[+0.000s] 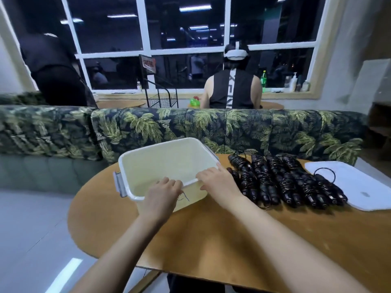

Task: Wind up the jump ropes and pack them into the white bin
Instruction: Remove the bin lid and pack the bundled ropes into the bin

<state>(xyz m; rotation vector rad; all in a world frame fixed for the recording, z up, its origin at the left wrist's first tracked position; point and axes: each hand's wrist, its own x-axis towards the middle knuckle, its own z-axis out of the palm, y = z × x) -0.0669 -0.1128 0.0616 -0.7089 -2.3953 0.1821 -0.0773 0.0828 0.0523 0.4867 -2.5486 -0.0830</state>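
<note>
holds the white bin [167, 144] by its near rim with both hands. curls the left hand [164, 192] over that rim near its middle, fingers hooked down inside, clamped on the edge. sets the right hand [214, 180] on the same rim just to the right, toward the near right corner, fingers over the top and thumb beneath, pinching the edge. leaves a short stretch of bare rim between the two hands.

finds the bin at the far left of the wooden counter [211, 240], with a grey latch handle [119, 185] on its left end and its pale inner walls in view. finds the wound jump ropes [285, 182] just right of the bin: black bundles in a row on the counter, side by side, cord coiled round each.

meets, further right, a flat white lid [359, 187], the rightmost bundle lying over its left edge and a loose loop of black cord [324, 174] on top.

looks past the counter to a sofa [211, 125] in palm-leaf print, then to a person [232, 89] seated with back turned, in a black sleeveless top, facing a dark window [114, 24] with a green bottle [263, 80] on the sill.
</note>
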